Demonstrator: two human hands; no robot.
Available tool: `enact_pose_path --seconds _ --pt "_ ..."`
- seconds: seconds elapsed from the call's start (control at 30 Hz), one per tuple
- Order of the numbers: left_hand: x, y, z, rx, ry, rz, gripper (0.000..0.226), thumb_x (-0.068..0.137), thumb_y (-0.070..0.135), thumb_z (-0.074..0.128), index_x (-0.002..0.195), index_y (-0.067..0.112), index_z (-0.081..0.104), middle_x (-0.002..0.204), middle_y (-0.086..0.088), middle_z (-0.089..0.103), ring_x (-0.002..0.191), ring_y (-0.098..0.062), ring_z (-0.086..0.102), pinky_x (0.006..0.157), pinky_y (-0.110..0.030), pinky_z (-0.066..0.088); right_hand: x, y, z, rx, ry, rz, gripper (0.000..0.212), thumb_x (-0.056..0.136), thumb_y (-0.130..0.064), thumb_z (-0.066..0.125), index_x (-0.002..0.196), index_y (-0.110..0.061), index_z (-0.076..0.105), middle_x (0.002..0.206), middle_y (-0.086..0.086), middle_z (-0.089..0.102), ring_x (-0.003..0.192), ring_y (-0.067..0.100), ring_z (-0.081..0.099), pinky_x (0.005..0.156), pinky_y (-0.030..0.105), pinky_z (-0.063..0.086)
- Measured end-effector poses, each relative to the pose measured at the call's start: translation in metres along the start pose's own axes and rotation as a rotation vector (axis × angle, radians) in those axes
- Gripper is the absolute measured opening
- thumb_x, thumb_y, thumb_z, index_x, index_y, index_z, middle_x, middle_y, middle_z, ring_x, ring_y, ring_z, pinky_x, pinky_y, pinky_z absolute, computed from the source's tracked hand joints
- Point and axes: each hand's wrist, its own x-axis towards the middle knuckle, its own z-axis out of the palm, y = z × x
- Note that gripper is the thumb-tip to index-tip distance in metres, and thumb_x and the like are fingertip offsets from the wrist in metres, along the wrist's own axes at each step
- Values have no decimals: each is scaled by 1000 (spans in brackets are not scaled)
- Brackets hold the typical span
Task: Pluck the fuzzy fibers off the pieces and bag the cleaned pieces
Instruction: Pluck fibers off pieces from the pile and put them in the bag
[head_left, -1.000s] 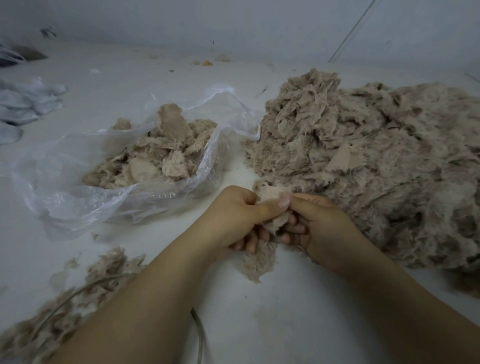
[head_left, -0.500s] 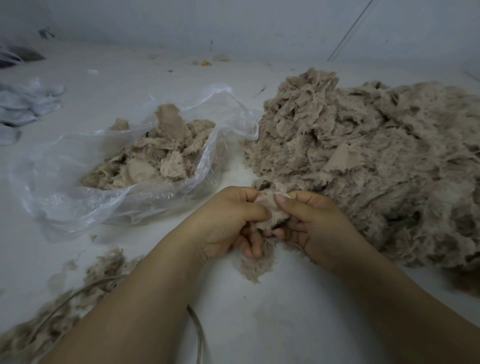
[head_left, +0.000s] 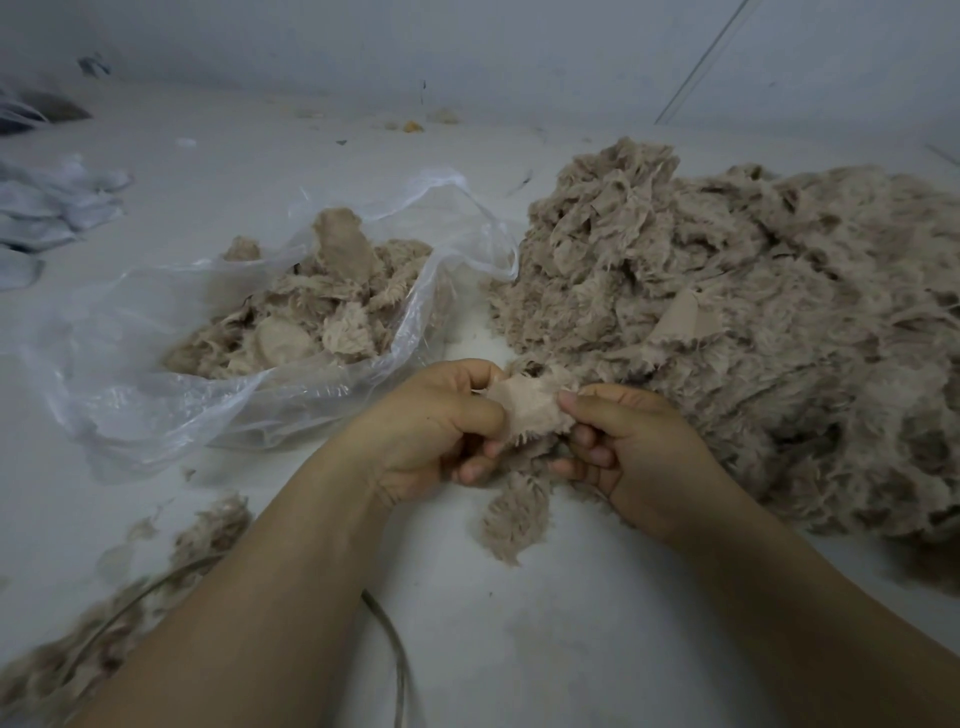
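Small workshop: bare white worktop (head_left: 519, 649), big heap of fuzzy fabric pieces (head_left: 753, 322), bagged pieces (head_left: 311, 322), fibre waste (head_left: 156, 582).

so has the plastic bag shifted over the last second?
No. The plastic bag sits the same relative to the big fuzzy pile, its rim by the pile's left edge. Only the hands working the piece moved.

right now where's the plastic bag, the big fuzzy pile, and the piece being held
plastic bag (head_left: 130, 415): head view, clear near wall.
big fuzzy pile (head_left: 753, 332): head view, middle of the heap.
held piece (head_left: 530, 402): head view, smooth backing between both hands.
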Motion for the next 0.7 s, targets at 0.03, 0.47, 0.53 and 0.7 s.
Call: enact_pose_path --seconds 0.03,0.47,0.53,0.7 --pt "-2 0 -2 11 -44 -13 26 58 -10 50 74 9 56 53 -12 45 29 -16 34 39 -15 22 1 0 0 23 12 1 30 94 -11 59 65 -8 64 48 -1 42 36 4 34 48 24 54" --pt "-1 -4 -10 80 -150 -2 20 81 14 65 66 3 57 40 -10 44 23 -14 31 38 -19 14 0 0 -1 52 7 2 39 95 -11 59 58 -14 71 48 -1 43 35 4 35 46 23 53" --pt "3 -1 -12 -28 -28 124 21 88 6 59 74 -9 54 39 -8 43 23 -12 29 35 -13 17 -1 -2 -1 71 -11 -3 39 97 -12 55 63 -11 73 49 -1 44 36 5 36 46 24 53" --pt "10 8 -15 -662 269 525 14 96 13 55 105 4 61 92 -15 72 71 -21 70 52 -25 54 -1 -3 0 22 -31 -1 41 100 -12 50 65 -7 73 50 -1 44 37 5 37 47 24 53"
